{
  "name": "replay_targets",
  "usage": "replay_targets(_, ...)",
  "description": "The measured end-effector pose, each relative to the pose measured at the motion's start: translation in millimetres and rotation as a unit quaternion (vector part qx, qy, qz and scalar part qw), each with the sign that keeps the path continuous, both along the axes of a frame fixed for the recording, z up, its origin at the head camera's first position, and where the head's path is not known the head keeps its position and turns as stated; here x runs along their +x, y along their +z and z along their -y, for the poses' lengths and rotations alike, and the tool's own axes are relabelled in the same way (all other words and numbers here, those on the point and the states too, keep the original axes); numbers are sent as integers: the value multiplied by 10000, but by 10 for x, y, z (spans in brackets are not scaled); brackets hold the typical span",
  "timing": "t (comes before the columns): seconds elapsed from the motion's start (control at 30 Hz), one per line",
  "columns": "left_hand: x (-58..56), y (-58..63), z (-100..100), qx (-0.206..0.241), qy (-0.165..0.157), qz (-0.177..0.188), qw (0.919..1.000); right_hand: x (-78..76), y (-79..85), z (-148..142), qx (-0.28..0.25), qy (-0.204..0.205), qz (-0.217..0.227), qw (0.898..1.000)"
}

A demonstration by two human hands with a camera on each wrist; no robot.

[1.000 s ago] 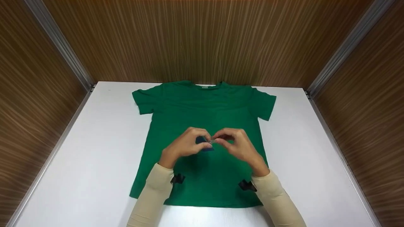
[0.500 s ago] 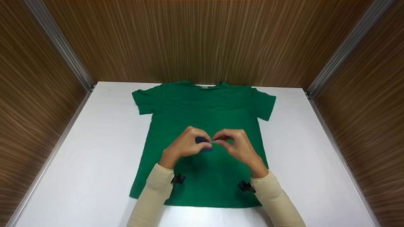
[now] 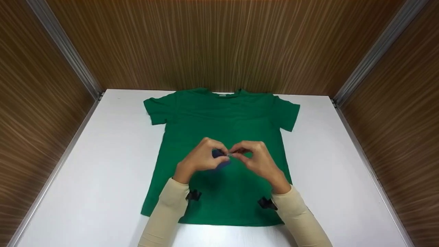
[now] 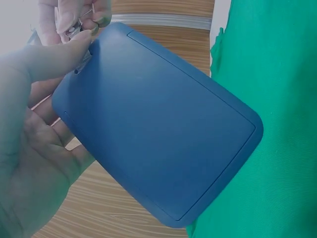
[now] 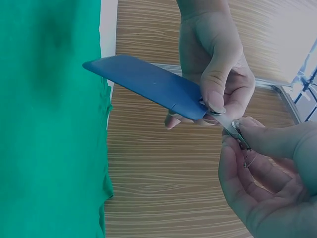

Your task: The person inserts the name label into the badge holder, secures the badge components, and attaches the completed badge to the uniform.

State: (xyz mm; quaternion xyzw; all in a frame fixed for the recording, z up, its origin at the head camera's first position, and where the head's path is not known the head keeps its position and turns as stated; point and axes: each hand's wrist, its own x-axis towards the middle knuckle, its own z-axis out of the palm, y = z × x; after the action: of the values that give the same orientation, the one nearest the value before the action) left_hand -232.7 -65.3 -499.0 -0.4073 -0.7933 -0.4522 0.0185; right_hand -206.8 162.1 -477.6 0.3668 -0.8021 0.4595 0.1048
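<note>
A blue ID badge holder (image 4: 158, 124) hangs from my left hand (image 3: 200, 157), whose thumb and fingers pinch it at its slotted end. Attached there is a short clear strap (image 5: 223, 120) leading to a metal badge clip (image 5: 239, 137) with a thin safety-pin wire. My right hand (image 3: 258, 157) pinches that clip between thumb and fingers, so the two hands nearly meet. Both are raised over a green T-shirt (image 3: 223, 120), which lies spread out flat with its collar away from me. In the head view the fingers hide most of the holder.
The shirt lies on a white table (image 3: 113, 154). Wood-grain panels stand at the back (image 3: 219, 44) and on both sides, with metal strips along their corners. Dark wrist-camera mounts (image 3: 267, 203) stick out inward from the sleeves.
The badge holder has tilted slightly under my left hand. My right hand has shifted a little to the left, keeping its pinch on the clip. The T-shirt has not moved.
</note>
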Motion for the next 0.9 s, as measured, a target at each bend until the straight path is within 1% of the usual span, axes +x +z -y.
replay_targets(0.1, -4, 1, 1, 7, -2, -20, 10000, -3, 4, -7, -25, -35, 47, 10000)
replay_targets(0.23, -4, 1, 3, 27, 80, -10, 10000, -9, 13, -26, -141, -123, 21, 9998)
replay_targets(0.43, 8, 10, 3, 1, 174, 130, 9998, -11, 18, -36, -162, -134, -89, 9997)
replay_targets(0.57, 3, 7, 2, 26, 112, 150, 9998, -7, 27, -34, -173, -121, -136, 9997)
replay_targets(0.7, -9, -8, 1, 87, 12, 58, 9999, -6, 21, -28, -190, -122, -196, 9996)
replay_targets(0.9, -4, -12, -8, 84, -4, 2, 10000, 1, 10, -21, -186, -154, -203, 9995)
